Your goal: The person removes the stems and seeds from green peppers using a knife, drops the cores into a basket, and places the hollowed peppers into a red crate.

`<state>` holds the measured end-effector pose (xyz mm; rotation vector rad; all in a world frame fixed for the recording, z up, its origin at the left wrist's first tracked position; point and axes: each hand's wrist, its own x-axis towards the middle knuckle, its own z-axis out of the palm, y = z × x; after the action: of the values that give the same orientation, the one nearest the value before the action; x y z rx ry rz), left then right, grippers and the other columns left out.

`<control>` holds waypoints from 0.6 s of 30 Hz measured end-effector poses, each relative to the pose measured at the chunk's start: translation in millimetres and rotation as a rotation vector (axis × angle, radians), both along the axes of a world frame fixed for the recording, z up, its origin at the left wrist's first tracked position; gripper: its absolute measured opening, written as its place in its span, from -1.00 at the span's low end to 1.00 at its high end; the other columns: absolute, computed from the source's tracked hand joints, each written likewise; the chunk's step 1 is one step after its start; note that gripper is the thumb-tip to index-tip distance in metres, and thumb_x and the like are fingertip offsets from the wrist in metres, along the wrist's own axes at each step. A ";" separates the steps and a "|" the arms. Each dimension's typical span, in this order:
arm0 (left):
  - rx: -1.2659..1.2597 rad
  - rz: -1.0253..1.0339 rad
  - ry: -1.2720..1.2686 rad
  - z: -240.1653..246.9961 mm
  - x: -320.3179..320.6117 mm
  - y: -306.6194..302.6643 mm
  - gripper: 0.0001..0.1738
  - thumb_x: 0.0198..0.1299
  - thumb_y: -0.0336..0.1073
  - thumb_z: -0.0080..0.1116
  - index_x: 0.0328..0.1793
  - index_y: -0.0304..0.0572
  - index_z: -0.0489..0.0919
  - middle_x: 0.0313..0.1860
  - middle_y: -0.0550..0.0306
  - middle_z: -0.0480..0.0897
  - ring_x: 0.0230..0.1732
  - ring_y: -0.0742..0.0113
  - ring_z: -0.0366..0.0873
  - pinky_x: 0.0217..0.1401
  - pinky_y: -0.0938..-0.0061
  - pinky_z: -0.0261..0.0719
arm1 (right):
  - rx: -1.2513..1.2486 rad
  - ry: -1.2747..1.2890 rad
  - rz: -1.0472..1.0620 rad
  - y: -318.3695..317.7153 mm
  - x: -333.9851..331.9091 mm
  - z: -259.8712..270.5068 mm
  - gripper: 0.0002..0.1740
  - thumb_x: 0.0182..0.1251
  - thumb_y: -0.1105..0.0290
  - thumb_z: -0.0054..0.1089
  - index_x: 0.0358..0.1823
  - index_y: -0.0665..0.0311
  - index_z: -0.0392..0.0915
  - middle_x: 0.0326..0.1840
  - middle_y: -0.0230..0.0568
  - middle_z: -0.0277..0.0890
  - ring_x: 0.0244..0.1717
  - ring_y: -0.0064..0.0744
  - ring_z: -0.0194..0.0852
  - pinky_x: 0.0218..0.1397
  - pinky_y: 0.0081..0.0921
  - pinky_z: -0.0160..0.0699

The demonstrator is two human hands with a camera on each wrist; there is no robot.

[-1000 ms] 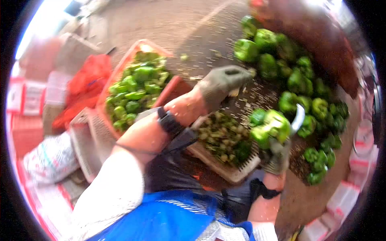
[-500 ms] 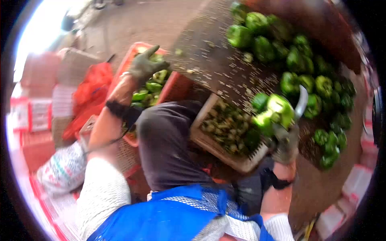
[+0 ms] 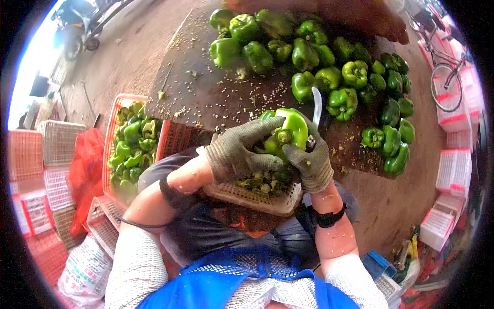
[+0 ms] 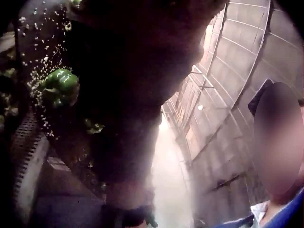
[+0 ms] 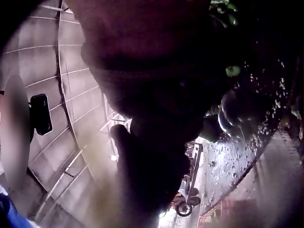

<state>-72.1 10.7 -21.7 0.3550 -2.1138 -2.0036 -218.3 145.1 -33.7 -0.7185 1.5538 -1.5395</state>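
Note:
In the head view both gloved hands meet at a cut green bell pepper (image 3: pixel 296 126), its pale inner wall and stem core showing. My left hand (image 3: pixel 234 149) grips it from the left with finger and thumb. From the other side my right hand (image 3: pixel 315 165) holds it, thumb pressed on the front. A knife (image 3: pixel 317 105) with a pale curved blade sticks up from that same right hand; its handle is mostly hidden. Below the hands sits a small basket (image 3: pixel 247 202) of pepper scraps. Both wrist views are dark, the held pepper hidden.
Whole green peppers (image 3: pixel 303 54) cover the far and right side of a dark board (image 3: pixel 200 98) strewn with seeds. At left stands an orange crate (image 3: pixel 108 154) of cut pepper pieces. Stacked crates (image 3: pixel 62 147), a red net bag (image 3: pixel 87 170) and a white sack (image 3: pixel 85 268) lie beyond it.
My left hand went from over the board to the orange crate, fingers spread there, then came back right to the pepper. The right hand kept the pepper and knife throughout.

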 end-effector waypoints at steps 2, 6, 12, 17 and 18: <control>0.308 -0.076 -0.056 25.8 -9.0 -1.1 -0.17 0.05 -0.25 0.50 0.45 -0.16 0.35 0.15 0.14 0.59 0.17 0.40 0.49 0.25 0.40 0.47 | 0.033 -0.091 -0.003 -0.2 -0.2 3.2 -0.27 0.12 0.49 0.40 0.37 0.26 0.37 0.06 -0.25 0.61 -0.01 -0.55 0.58 0.12 -0.56 0.58; 0.285 -0.165 -0.239 -5.7 -11.5 -8.8 -0.22 -0.02 -0.26 0.56 0.34 -0.15 0.42 0.11 0.19 0.59 0.12 0.44 0.48 0.22 0.42 0.49 | 0.048 -0.126 0.046 -1.0 11.2 -1.9 -0.22 0.07 0.42 0.49 0.37 0.24 0.37 0.01 -0.27 0.64 -0.06 -0.59 0.60 0.08 -0.57 0.60; 0.496 -0.279 -0.383 -16.7 5.6 -10.1 -0.29 -0.09 -0.34 0.59 0.23 -0.12 0.51 0.04 0.24 0.65 0.08 0.40 0.56 0.19 0.41 0.53 | 0.087 -0.007 0.252 -3.7 26.9 -22.4 -0.14 0.04 0.36 0.54 0.41 0.27 0.31 0.15 -0.23 0.57 0.08 -0.48 0.52 0.21 -0.47 0.53; 0.980 -0.237 -0.200 -14.0 6.9 -1.8 -0.52 0.06 -0.35 0.48 0.13 -0.10 0.58 0.04 0.26 0.64 0.08 0.42 0.55 0.17 0.42 0.52 | 0.051 -0.065 0.257 -11.2 21.2 -20.8 -0.03 -0.08 0.23 0.63 0.42 0.24 0.32 0.21 -0.23 0.53 0.19 -0.46 0.45 0.32 -0.42 0.42; 0.764 -0.162 -0.193 -25.8 13.0 -0.1 -0.61 0.11 -0.31 0.43 0.07 -0.09 0.60 0.00 0.23 0.66 0.04 0.37 0.58 0.11 0.39 0.55 | 0.019 0.005 0.245 -12.7 20.1 -24.0 -0.01 -0.09 0.23 0.64 0.42 0.24 0.32 0.21 -0.24 0.52 0.19 -0.46 0.45 0.32 -0.42 0.42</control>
<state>-59.0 10.6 -47.5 0.5148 -1.4014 -2.9232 -198.2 132.4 -57.7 -0.8686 1.4235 -1.3411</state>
